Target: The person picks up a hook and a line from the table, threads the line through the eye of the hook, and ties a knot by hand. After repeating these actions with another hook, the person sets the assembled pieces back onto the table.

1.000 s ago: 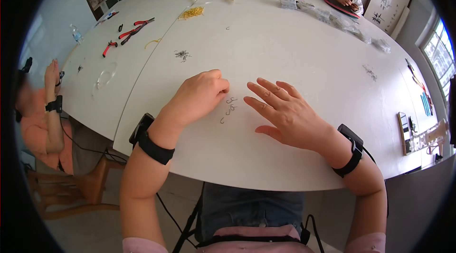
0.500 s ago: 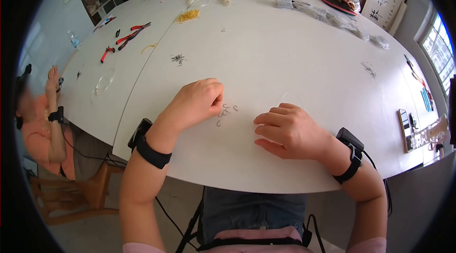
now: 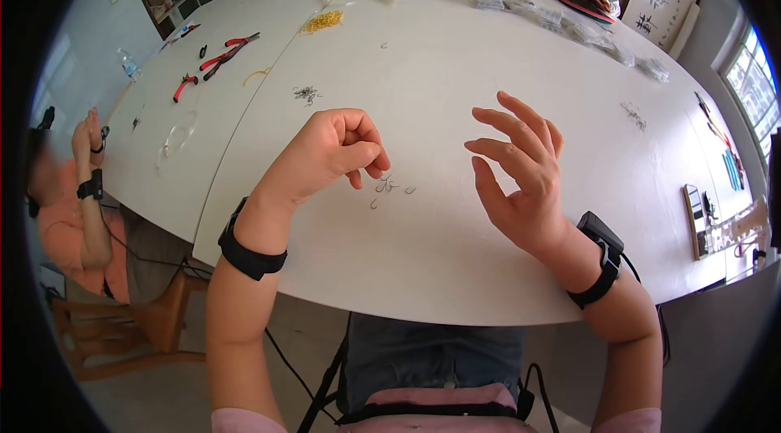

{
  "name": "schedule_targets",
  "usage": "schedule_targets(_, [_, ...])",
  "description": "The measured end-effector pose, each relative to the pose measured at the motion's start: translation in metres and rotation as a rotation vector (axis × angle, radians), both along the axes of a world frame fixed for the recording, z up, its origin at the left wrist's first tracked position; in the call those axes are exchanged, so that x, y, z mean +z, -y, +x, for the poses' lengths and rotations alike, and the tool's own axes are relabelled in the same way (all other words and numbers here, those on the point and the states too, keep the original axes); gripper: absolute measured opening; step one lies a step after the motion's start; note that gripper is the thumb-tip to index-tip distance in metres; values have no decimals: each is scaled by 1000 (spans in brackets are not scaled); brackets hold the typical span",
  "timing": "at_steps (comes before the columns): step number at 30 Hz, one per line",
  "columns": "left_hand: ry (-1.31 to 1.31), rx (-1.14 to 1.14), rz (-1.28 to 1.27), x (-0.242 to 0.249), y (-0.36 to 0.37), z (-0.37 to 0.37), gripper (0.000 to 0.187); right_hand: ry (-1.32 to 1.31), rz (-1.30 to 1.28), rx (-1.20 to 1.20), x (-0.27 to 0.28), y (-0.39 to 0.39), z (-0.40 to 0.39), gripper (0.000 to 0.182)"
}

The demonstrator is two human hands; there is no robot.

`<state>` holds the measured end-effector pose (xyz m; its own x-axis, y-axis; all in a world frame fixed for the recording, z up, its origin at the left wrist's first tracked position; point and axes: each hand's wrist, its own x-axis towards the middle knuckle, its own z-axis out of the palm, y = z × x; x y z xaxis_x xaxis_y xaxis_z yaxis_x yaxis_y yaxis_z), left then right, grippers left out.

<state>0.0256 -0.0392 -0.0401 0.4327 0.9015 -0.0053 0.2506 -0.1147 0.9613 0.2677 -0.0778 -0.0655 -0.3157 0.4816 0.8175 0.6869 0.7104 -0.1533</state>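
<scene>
Daylight reaches me from the window [image 3: 755, 91] at about two o'clock, where the panes glare nearly white. The room looks evenly bright, with a soft sheen on my tabletop [image 3: 455, 270] and only faint shadows. My wide view bends the tabletop's edge into a curve, and black rings the corners. My hands look fairly sharp; the face at nine o'clock is blurred.

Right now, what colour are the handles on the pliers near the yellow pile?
Red, with black parts: the pliers' handles show best in the head view.
</scene>
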Motion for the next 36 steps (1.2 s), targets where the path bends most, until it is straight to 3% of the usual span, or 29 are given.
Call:
schedule_targets(4, [168, -93, -234, -1, -1, 1, 10, -14, 0, -4, 0, 1, -2, 26])
schedule_targets(10, [229, -195, -352, -4, -1, 8, 10, -74, -158, 158, -4, 2, -11, 26])
schedule_targets(17, [234, -258, -364, -6, 5, 18, 9, -126, -446, 289, -10, 5, -19, 25])
schedule_targets(19, [254, -279, -368, -7, 5, 18, 10, -245, -623, 365, -11, 5, -20, 25])
schedule_targets(36, [97, -301, -252, -6, 12, 25, 27, -451, -702, 491, -15, 4, -24, 29])
